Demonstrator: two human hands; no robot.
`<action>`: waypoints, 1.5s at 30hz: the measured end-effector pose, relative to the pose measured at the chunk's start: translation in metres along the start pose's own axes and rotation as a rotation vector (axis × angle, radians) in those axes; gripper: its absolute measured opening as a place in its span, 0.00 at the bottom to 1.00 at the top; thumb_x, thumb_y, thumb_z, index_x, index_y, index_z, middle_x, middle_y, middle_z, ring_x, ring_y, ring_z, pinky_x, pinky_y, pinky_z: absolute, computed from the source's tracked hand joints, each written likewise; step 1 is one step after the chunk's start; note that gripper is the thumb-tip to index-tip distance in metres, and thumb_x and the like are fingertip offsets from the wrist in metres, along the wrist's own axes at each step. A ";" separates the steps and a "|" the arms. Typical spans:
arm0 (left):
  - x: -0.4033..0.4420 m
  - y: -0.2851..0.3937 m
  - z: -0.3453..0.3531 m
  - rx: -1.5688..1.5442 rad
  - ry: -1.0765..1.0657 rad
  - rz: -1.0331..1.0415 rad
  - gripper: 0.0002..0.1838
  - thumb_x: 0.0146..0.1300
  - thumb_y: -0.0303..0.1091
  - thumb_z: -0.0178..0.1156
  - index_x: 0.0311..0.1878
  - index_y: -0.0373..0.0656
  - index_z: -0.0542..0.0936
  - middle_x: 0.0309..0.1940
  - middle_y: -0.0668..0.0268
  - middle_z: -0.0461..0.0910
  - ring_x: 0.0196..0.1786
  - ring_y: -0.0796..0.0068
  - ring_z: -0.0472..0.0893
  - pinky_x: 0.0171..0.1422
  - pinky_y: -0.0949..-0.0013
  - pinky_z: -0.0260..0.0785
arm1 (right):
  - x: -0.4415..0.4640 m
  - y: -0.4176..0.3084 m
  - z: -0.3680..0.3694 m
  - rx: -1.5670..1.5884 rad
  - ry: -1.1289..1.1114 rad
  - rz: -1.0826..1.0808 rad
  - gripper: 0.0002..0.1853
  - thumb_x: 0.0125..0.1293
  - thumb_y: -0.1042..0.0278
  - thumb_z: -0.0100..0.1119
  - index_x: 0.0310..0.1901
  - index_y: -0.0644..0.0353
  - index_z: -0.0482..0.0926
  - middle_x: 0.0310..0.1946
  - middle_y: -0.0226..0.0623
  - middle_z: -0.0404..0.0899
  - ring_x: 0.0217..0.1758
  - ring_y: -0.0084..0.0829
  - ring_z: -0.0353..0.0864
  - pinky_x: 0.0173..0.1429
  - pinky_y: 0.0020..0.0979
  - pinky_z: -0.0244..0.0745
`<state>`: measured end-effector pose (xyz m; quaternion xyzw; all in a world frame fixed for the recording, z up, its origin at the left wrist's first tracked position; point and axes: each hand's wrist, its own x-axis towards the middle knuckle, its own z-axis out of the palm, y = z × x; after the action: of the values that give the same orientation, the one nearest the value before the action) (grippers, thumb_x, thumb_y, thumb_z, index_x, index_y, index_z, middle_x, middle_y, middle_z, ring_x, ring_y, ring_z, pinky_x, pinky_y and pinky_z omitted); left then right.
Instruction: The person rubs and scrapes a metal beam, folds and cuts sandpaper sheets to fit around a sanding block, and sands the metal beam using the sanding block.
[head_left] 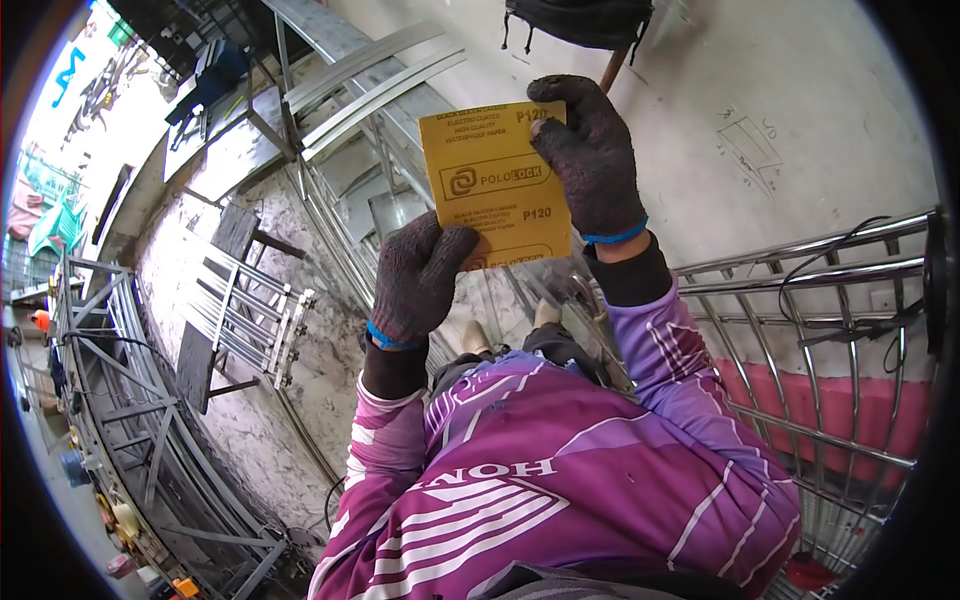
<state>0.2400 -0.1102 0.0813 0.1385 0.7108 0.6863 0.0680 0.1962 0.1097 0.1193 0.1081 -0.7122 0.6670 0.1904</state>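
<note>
A yellow-brown sheet of sandpaper point(495, 205) is held up in front of me, its printed back facing me and marked P120. My left hand point(422, 275), in a dark knit glove with a blue band at the wrist, pinches the sheet's lower left corner. At the upper right corner, my right hand point(592, 160), gloved the same way, grips it between thumb and fingers. The sheet looks nearly flat and slightly tilted. Its grit side is turned away from view.
Shiny metal railings point(810, 330) stand close on my right. To the left, a metal frame point(245, 310) rests on supports above the floor. Long metal bars point(385, 85) lie ahead, and a steel rack point(140, 400) runs along the far left. A black bag point(580, 22) hangs by the wall.
</note>
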 end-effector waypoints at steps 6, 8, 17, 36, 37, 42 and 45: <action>0.006 -0.015 -0.001 -0.093 -0.110 -0.024 0.12 0.77 0.31 0.59 0.48 0.29 0.84 0.37 0.59 0.89 0.41 0.72 0.88 0.47 0.67 0.79 | 0.001 0.001 -0.002 -0.019 0.017 -0.050 0.15 0.70 0.77 0.64 0.57 0.62 0.80 0.50 0.31 0.85 0.50 0.22 0.84 0.56 0.28 0.81; 0.005 -0.011 -0.004 -0.068 -0.126 -0.029 0.12 0.77 0.31 0.59 0.49 0.29 0.84 0.37 0.58 0.89 0.41 0.73 0.87 0.48 0.67 0.79 | -0.001 0.000 -0.002 -0.013 0.019 -0.020 0.15 0.70 0.77 0.64 0.58 0.62 0.80 0.51 0.32 0.85 0.51 0.22 0.84 0.56 0.28 0.81; 0.006 -0.003 -0.012 0.107 -0.193 0.017 0.12 0.77 0.32 0.60 0.46 0.31 0.86 0.36 0.59 0.90 0.39 0.75 0.85 0.46 0.67 0.77 | 0.000 -0.006 -0.001 0.008 0.056 -0.015 0.18 0.70 0.79 0.64 0.61 0.63 0.78 0.50 0.33 0.84 0.50 0.21 0.83 0.56 0.27 0.81; 0.022 -0.017 -0.002 0.115 0.146 -0.082 0.14 0.77 0.34 0.59 0.49 0.31 0.86 0.38 0.58 0.90 0.42 0.76 0.85 0.50 0.68 0.77 | -0.016 0.000 0.000 0.010 -0.070 0.147 0.19 0.66 0.77 0.66 0.57 0.67 0.79 0.50 0.37 0.84 0.51 0.25 0.85 0.55 0.29 0.81; 0.021 -0.021 0.000 0.115 0.161 -0.082 0.14 0.77 0.34 0.59 0.49 0.31 0.86 0.38 0.58 0.90 0.42 0.76 0.85 0.50 0.68 0.77 | -0.015 -0.002 -0.002 -0.156 -0.178 0.226 0.20 0.67 0.75 0.66 0.60 0.68 0.78 0.51 0.39 0.85 0.50 0.25 0.85 0.54 0.29 0.81; 0.026 -0.034 -0.002 -0.818 -0.065 -0.001 0.26 0.80 0.45 0.56 0.73 0.38 0.74 0.63 0.53 0.81 0.58 0.70 0.81 0.64 0.67 0.73 | -0.013 -0.002 -0.013 0.393 -0.183 0.393 0.23 0.66 0.73 0.65 0.62 0.71 0.78 0.51 0.43 0.87 0.50 0.28 0.86 0.56 0.31 0.83; 0.034 -0.038 -0.002 -1.291 -0.166 -0.077 0.29 0.81 0.47 0.54 0.74 0.37 0.71 0.69 0.54 0.76 0.63 0.66 0.80 0.69 0.64 0.71 | -0.007 0.006 -0.020 0.572 -0.316 0.447 0.24 0.64 0.74 0.65 0.61 0.72 0.78 0.51 0.42 0.87 0.52 0.30 0.87 0.58 0.31 0.83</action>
<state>0.2031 -0.1027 0.0466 0.0969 0.1525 0.9594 0.2166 0.2027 0.1298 0.1117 0.1005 -0.5242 0.8385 -0.1095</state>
